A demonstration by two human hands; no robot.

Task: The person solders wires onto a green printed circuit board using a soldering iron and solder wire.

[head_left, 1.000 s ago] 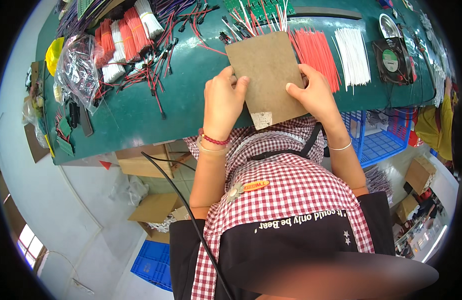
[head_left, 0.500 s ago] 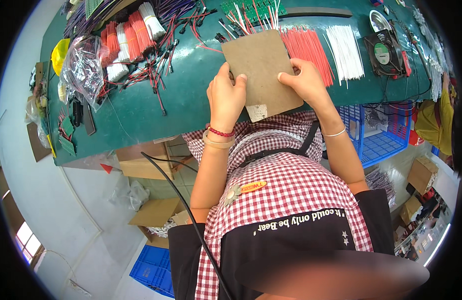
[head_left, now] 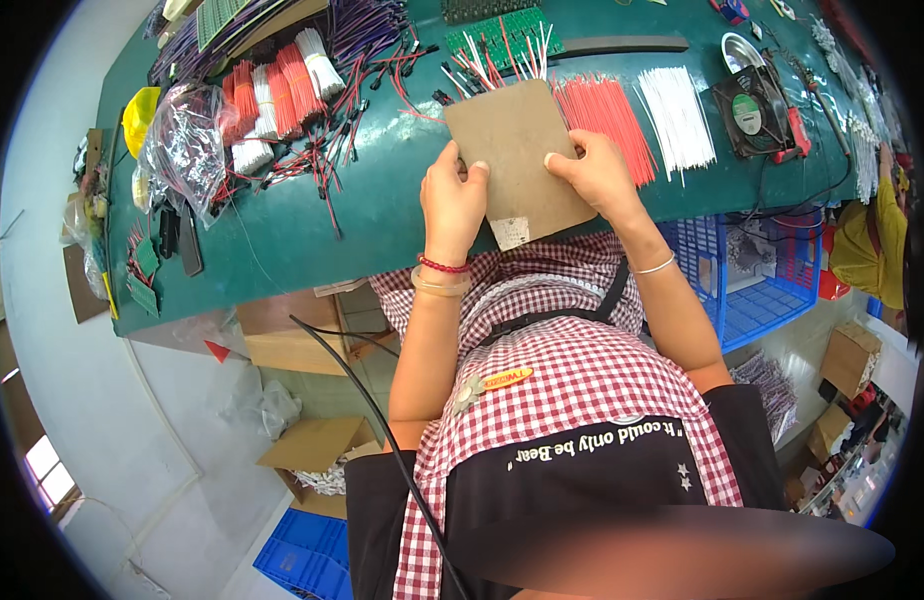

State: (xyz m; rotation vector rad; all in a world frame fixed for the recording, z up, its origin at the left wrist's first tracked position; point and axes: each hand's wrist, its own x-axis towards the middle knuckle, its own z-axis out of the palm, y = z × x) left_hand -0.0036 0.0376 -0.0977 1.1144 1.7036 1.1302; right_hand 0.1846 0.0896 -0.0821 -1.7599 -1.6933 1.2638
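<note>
Since the earlier frames, the brown board (head_left: 517,160) looks narrower across its top, perhaps tilted, and the thumbs (head_left: 562,168) sit closer together. The left hand (head_left: 454,205) and right hand (head_left: 600,180) still grip its opposite sides, over the near edge of the bench (head_left: 367,200).

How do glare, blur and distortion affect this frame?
Head view: the left edge of the table bows, with black around the fisheye image; the window at lower left looks nearly white; the clear bag glints; a blurred patch covers the bottom; the board and both hands look fairly sharp.
</note>
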